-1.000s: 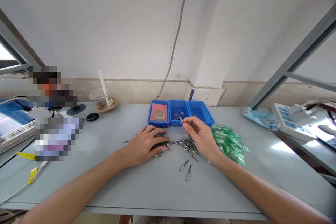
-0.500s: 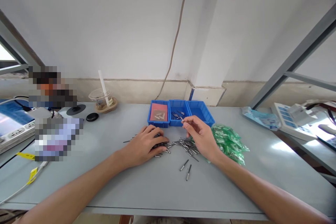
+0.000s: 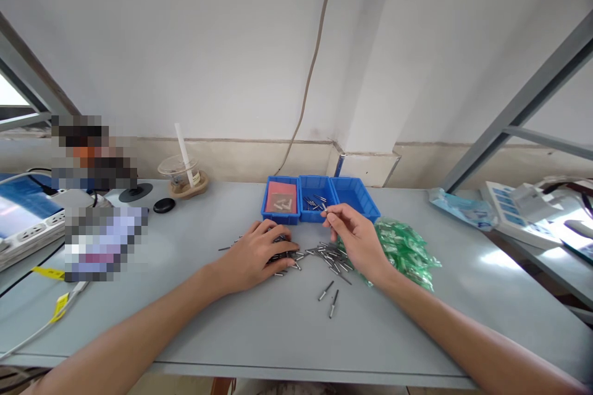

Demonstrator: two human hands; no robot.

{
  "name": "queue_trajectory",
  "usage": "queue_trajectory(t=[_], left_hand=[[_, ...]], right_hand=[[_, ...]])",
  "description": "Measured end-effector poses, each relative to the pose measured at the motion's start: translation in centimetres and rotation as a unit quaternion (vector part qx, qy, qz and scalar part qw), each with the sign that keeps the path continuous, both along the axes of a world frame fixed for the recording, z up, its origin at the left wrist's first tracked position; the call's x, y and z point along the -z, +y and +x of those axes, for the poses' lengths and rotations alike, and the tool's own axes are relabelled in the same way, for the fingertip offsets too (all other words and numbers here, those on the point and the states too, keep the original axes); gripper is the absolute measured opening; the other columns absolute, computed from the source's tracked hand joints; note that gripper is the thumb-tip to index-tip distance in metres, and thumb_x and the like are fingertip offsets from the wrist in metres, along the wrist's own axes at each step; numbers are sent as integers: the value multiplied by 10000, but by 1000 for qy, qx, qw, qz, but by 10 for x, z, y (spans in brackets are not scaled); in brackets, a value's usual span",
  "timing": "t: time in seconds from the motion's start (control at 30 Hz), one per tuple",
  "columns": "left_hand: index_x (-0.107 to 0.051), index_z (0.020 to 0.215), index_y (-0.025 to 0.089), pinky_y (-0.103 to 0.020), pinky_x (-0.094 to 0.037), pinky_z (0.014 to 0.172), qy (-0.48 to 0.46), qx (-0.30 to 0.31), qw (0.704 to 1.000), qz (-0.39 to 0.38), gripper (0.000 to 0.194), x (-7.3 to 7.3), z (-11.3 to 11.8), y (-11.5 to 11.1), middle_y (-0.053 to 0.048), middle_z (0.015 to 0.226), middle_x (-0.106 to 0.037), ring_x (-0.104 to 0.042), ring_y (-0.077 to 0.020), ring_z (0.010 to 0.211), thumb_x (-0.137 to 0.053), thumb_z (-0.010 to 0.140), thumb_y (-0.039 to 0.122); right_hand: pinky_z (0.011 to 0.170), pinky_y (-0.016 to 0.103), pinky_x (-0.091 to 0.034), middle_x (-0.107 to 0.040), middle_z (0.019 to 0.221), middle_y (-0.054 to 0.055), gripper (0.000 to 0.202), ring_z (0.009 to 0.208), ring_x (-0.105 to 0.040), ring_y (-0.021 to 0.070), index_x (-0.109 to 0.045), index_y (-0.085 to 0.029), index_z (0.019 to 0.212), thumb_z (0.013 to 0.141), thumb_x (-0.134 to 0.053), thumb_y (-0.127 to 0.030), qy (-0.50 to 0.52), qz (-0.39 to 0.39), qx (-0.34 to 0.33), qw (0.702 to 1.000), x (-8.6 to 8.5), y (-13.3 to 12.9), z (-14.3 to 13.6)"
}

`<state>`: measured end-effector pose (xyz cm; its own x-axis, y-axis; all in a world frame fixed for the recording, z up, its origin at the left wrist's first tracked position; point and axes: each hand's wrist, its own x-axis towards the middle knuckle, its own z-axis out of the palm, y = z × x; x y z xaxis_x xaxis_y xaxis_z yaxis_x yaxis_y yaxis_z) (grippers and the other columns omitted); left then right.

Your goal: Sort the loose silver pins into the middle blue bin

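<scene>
Slender silver-and-dark metal pins (image 3: 331,257) lie heaped on the smooth grey tabletop (image 3: 208,333), one cluster below the right hand, another mostly under the left. Right hand (image 3: 354,234): thumb and forefinger grasp one small metal piece (image 3: 325,208), probably a pin, largely hidden by the fingertips. Tip grip presumably because the piece is so thin. It's raised near the middle blue plastic bin (image 3: 315,182), which has similar pins inside; can't tell if it's over the rim or short of it. Left hand (image 3: 257,256): palm down, fingers spread over its cluster, likely to keep pins from rolling; can't tell if it grips any. Two loose pins (image 3: 334,303) sit nearer the person, apart from the heap. Crinkly green-tinted plastic bags (image 3: 405,253) are piled right of the right hand, seemingly aside so the middle has working room.
</scene>
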<state>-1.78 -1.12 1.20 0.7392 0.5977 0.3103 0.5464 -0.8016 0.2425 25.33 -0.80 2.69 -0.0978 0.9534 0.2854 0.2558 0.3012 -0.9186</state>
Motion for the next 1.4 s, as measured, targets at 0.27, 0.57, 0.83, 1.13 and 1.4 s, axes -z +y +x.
queue_trajectory(t=[0.27,0.57,0.83,1.13,1.4], left_hand=[[-671,1379,314,-444,-456,1037,-2,-3,1000,-9,382,-1,0,-1,-79,1314,-630,-549,-280,1190,-601,1055,502],[-660,1382,307,-444,-460,1045,-6,-8,1000,-16,375,0,1,-1,-82,1311,-619,-552,-277,1193,-612,1053,481],[-644,1406,300,-436,-481,1024,-11,-11,1000,-22,389,-1,1,-2,-85,1297,-624,-560,-275,1185,-609,1057,469],[-582,1439,271,-447,-477,1037,-15,-17,999,-35,453,0,1,-1,-83,1334,-627,-557,-281,1208,-625,1045,490],[-636,1320,260,-405,-476,1004,-20,2,999,-35,305,2,1,0,-63,1267,-645,-564,-249,1131,-610,1065,426]], right_hand=[[803,342,-498,-675,907,17,122,853,-623,206,-676,-250,952,962,-724,-362,-41,61,43,996,0,-2,2],[558,256,-399,-497,619,-54,377,557,-457,120,-590,-224,824,1015,-620,-548,77,-80,-22,994,-3,-1,-1],[472,224,-298,-479,611,-65,405,487,-392,77,-633,-206,864,983,-655,-592,142,-148,-6,979,-5,1,0],[607,298,-468,-667,866,0,280,679,-585,165,-656,-282,1201,1024,-623,-497,-46,-40,-29,998,1,-1,1],[944,455,-480,-679,1158,82,280,1066,-577,293,-685,-263,1242,1012,-683,-421,-384,131,-124,906,11,-5,1]])
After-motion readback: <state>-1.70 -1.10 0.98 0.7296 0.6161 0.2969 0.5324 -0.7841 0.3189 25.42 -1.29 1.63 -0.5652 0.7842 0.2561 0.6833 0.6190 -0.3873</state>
